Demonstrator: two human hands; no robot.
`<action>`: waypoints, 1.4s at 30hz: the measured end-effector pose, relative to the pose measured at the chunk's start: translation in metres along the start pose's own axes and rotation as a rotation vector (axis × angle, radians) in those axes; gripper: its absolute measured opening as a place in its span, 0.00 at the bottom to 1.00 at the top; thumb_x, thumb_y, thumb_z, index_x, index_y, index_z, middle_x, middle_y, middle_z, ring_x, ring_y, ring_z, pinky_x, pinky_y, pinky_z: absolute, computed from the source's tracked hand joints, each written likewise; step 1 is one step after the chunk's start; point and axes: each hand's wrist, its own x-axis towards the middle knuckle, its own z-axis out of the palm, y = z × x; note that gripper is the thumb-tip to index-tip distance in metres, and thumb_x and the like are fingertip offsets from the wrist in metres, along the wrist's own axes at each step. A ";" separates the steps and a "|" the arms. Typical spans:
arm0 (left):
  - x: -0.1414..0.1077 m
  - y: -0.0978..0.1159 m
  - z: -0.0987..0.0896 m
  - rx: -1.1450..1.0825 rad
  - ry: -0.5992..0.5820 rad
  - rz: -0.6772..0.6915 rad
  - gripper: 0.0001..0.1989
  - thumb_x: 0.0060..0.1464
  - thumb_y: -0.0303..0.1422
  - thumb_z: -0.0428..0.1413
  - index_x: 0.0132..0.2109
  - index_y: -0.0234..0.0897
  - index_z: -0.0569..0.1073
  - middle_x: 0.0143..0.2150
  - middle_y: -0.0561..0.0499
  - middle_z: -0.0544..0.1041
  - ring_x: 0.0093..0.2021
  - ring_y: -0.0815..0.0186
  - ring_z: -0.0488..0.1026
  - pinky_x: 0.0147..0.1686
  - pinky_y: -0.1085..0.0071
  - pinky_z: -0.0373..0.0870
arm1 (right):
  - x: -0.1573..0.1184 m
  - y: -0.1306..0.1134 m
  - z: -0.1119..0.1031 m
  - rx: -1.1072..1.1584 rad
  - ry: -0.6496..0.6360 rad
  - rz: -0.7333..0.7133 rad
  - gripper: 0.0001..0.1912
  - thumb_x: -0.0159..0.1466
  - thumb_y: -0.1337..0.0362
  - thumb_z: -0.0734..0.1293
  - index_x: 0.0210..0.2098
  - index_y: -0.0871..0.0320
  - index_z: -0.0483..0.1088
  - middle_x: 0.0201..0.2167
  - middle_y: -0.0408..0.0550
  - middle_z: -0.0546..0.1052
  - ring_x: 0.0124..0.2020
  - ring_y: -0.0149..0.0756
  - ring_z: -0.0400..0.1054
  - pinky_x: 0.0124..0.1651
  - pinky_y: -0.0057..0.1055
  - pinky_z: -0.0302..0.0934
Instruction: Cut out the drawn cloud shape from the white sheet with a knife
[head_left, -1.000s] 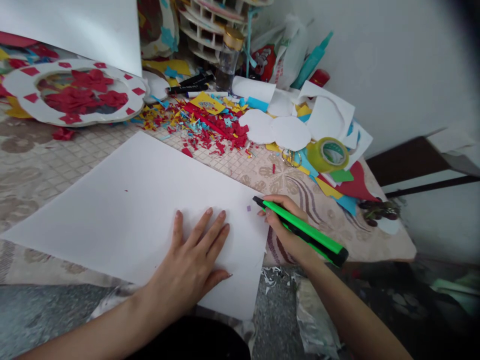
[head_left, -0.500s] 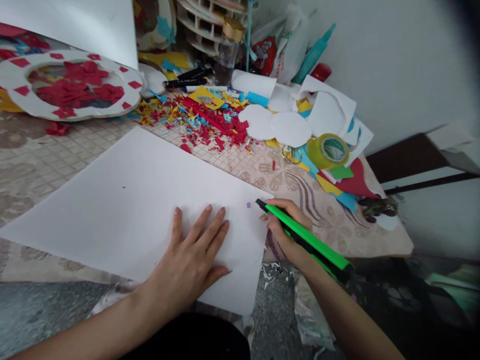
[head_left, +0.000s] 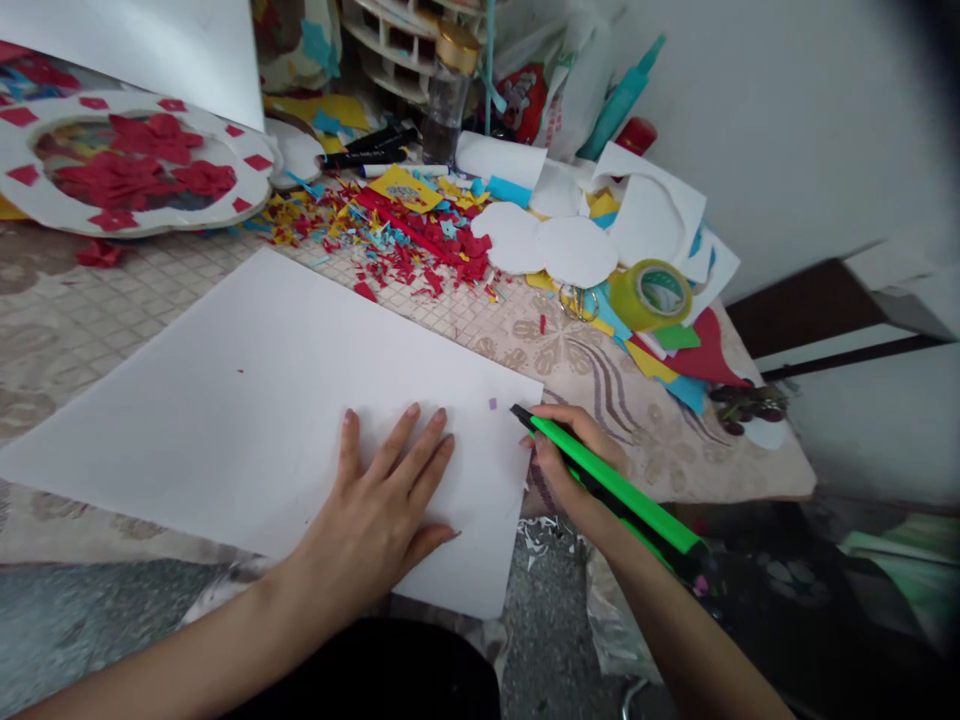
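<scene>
A large sheet of white paper [head_left: 225, 400] lies on the patterned tablecloth, its near corner jutting past the table edge. My left hand [head_left: 390, 485] presses flat on the sheet with fingers spread. At the sheet's right edge, my right hand [head_left: 574, 465] grips a green and black utility knife [head_left: 615, 480] like a pen. Its dark tip points left, over the paper near the right corner; whether it touches cannot be made out. A tiny purple square [head_left: 493, 404] sits on the sheet just left of that tip, and a red speck farther left.
Red, yellow and blue paper scraps [head_left: 427, 240] litter the table behind the sheet. A roll of yellow tape [head_left: 651, 294], scissors [head_left: 577, 300] and white cutouts [head_left: 577, 250] lie at right. A white frame with red flowers [head_left: 255, 185] stands left, a glass bottle [head_left: 448, 100] behind.
The whole view has shifted slightly. Both hands keep the same pose, and the knife tip stays near the paper's right corner, a touch farther from the purple square's level.
</scene>
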 end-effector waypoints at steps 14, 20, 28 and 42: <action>0.001 -0.001 0.000 -0.014 -0.002 0.005 0.31 0.67 0.50 0.44 0.64 0.30 0.66 0.70 0.42 0.59 0.70 0.46 0.54 0.68 0.36 0.29 | -0.015 0.008 -0.004 0.012 0.013 -0.018 0.12 0.64 0.66 0.66 0.47 0.52 0.72 0.32 0.44 0.80 0.31 0.38 0.77 0.36 0.36 0.72; 0.003 0.000 -0.003 -0.011 -0.012 0.014 0.32 0.68 0.50 0.39 0.64 0.30 0.67 0.70 0.41 0.59 0.70 0.45 0.55 0.67 0.34 0.33 | -0.025 0.007 -0.008 -0.005 0.005 0.017 0.13 0.63 0.67 0.65 0.47 0.52 0.72 0.34 0.44 0.80 0.32 0.38 0.76 0.39 0.37 0.72; 0.002 0.000 -0.004 0.001 -0.016 0.021 0.31 0.69 0.49 0.36 0.64 0.30 0.66 0.70 0.41 0.59 0.69 0.44 0.57 0.66 0.31 0.38 | -0.037 0.012 -0.012 -0.036 0.056 -0.007 0.12 0.63 0.68 0.66 0.45 0.52 0.72 0.36 0.45 0.80 0.35 0.37 0.77 0.39 0.35 0.71; -0.007 -0.009 -0.018 0.004 -0.011 0.162 0.41 0.63 0.55 0.46 0.71 0.30 0.51 0.73 0.35 0.51 0.73 0.45 0.44 0.67 0.37 0.36 | -0.050 0.033 0.004 0.612 0.334 0.224 0.08 0.64 0.62 0.67 0.43 0.53 0.71 0.30 0.43 0.78 0.27 0.34 0.73 0.30 0.30 0.67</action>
